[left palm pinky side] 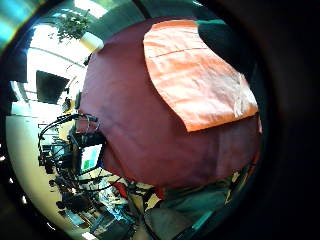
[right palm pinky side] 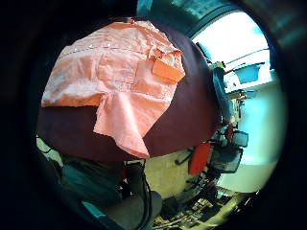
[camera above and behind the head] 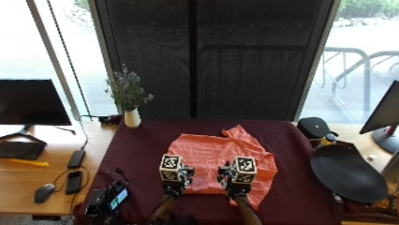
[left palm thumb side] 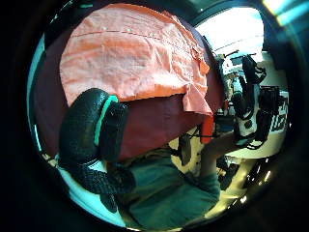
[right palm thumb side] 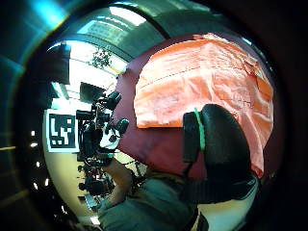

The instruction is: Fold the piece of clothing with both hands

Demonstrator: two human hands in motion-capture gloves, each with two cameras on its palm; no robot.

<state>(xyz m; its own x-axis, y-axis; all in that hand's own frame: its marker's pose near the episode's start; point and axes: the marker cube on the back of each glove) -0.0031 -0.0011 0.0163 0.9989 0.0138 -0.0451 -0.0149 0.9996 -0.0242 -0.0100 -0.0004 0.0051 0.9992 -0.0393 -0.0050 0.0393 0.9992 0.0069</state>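
A salmon-orange shirt point(camera above and behind the head: 218, 157) lies spread flat on the dark maroon table point(camera above and behind the head: 143, 145), with one sleeve pointing to the far side and one hanging toward the near right. My left hand point(camera above and behind the head: 174, 183) and right hand point(camera above and behind the head: 235, 185) hover side by side over the shirt's near hem. Neither holds cloth. The palm views look down on the shirt point(left palm thumb side: 130, 53) point(right palm pinky side: 120, 76) point(left palm pinky side: 195, 75) point(right palm thumb side: 202, 82) from a little above. The left thumb point(left palm thumb side: 89, 128) and the right thumb point(right palm thumb side: 224, 144) hang relaxed above the table by the hem.
A white vase with a plant point(camera above and behind the head: 129, 101) stands at the table's far left corner. A small black device with a screen point(camera above and behind the head: 107, 199) sits at the near left corner. A black round dish point(camera above and behind the head: 348, 171) lies to the right. A wooden desk with a monitor point(camera above and behind the head: 31, 103) is at the left.
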